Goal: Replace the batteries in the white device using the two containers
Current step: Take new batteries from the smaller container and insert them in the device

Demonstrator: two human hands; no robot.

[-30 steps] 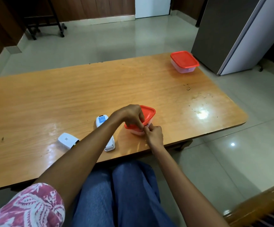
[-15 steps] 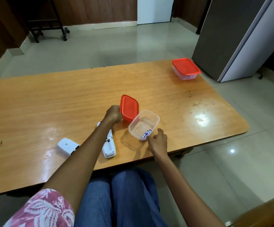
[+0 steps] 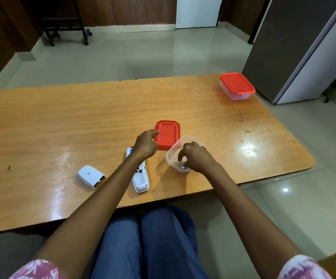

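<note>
Red lid (image 3: 168, 134) lies flat on the worktop (image 3: 62, 121), left hand (image 3: 145, 144) loosely spread beside it. Right hand (image 3: 196, 157) reaches into the clear box (image 3: 172, 158), its grip unclear. White device (image 3: 140, 177) lies nearby, back open.

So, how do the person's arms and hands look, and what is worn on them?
Both arms are bare from the short sleeves down. Left sleeve and right sleeve are pink with a white leaf-like print. Left hand and right hand show no gloves; no watch is visible.

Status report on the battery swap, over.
Right hand reaching into open tub, grip unclear. Left hand open beside lid. Device open, cover off. Nothing blocking.
</note>
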